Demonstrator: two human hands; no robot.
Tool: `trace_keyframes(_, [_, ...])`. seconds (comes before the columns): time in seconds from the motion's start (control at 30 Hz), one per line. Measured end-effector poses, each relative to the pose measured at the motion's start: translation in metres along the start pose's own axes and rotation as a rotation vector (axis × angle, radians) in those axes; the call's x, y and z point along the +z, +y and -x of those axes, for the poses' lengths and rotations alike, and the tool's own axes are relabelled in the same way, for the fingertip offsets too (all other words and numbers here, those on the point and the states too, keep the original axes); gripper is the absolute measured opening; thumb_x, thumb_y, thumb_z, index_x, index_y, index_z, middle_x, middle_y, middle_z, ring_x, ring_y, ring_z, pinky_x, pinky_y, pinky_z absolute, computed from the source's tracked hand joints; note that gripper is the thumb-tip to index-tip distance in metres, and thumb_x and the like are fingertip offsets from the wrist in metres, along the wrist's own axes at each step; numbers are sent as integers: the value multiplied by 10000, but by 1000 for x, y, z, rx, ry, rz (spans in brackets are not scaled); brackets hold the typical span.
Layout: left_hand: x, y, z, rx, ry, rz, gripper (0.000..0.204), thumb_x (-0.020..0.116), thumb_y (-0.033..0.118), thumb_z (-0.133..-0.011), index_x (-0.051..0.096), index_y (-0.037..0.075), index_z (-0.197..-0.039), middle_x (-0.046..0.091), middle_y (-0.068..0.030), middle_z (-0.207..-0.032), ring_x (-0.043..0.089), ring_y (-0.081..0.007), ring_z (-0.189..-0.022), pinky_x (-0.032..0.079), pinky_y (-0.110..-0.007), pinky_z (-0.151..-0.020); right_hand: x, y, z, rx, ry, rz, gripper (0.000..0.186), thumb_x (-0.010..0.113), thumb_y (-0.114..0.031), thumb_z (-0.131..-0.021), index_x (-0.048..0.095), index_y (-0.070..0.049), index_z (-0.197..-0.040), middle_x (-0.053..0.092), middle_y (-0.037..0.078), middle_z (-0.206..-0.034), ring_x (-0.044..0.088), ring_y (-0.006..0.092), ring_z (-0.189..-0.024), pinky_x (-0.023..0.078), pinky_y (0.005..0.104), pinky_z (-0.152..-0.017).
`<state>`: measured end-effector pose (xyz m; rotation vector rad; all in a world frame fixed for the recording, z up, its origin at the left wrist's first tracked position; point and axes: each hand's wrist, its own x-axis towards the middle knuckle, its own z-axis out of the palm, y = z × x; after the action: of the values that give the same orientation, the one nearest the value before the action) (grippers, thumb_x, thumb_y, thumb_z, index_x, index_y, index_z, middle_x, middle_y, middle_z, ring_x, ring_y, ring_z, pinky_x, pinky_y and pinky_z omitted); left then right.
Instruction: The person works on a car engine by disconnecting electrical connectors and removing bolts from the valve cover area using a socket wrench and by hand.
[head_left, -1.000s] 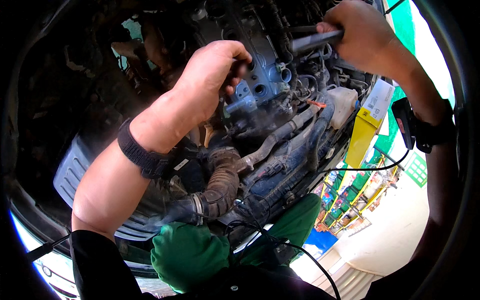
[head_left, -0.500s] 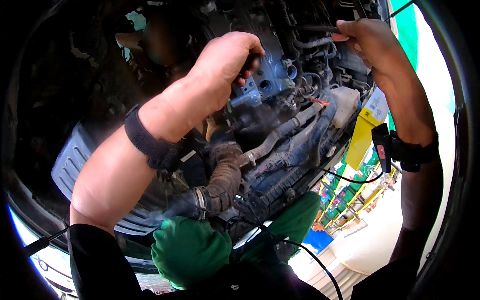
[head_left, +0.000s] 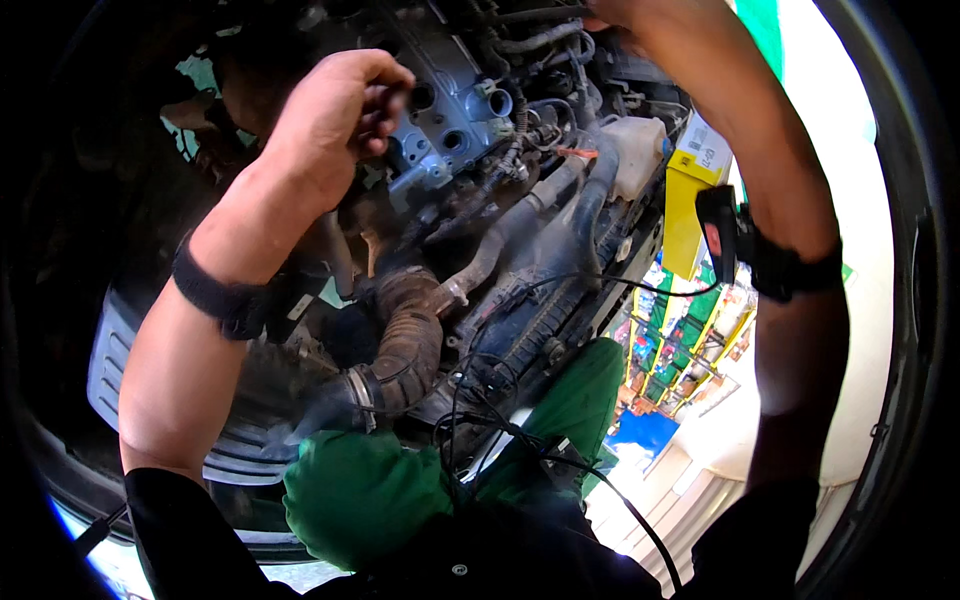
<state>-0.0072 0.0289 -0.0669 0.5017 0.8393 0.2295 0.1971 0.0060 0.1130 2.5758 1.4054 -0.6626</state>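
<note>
Curled fingers of my left hand (head_left: 345, 105) are over the grey-blue engine head (head_left: 430, 150) with its round bores; what they hold, if anything, is hidden and blurred. At the top edge, my right hand (head_left: 640, 25) is partly cropped, its fingers closed at the end of a dark bar-shaped tool (head_left: 545, 14) among hoses and pipes. A corrugated intake hose (head_left: 405, 355), a metal pipe (head_left: 485, 265) and a translucent reservoir (head_left: 638, 155) lie below the hands. A black device (head_left: 720, 235) with a cable is strapped to my right forearm.
Green-trousered knees (head_left: 350, 490) are at the bottom, crossed by black cables (head_left: 640, 520). A yellow-and-white box (head_left: 685, 215) stands at the engine bay's right edge. Beyond are yellow-framed shelves (head_left: 690, 350) holding assorted items, a blue object (head_left: 645, 428) and a pale floor (head_left: 700, 470).
The view has shifted, so engine parts sit further up and left. My left hand's fingers look slightly looser. My right hand with the bar has moved up toward the top edge.
</note>
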Motion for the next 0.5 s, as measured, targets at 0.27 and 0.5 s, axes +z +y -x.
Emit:
trace_keyframes(0.27, [-3, 2, -2, -62, 32, 50, 202, 621, 205, -877, 608, 74, -723, 550, 14, -633, 491, -87, -556, 386, -236, -529, -14, 40, 95, 174, 99, -172, 273, 629, -269, -961, 744, -41, -865, 545, -6, -555, 478, 64, -503, 338, 268, -493])
trace_keyframes(0.5, [-3, 4, -4, -83, 14, 84, 134, 565, 192, -918, 605, 68, -886, 530, 29, -681, 477, -79, -572, 361, -214, -493, 10, 20, 66, -77, 96, 114, 191, 649, -152, -866, 676, 8, -765, 606, 195, -625, 618, 334, -558, 464, 415, -559])
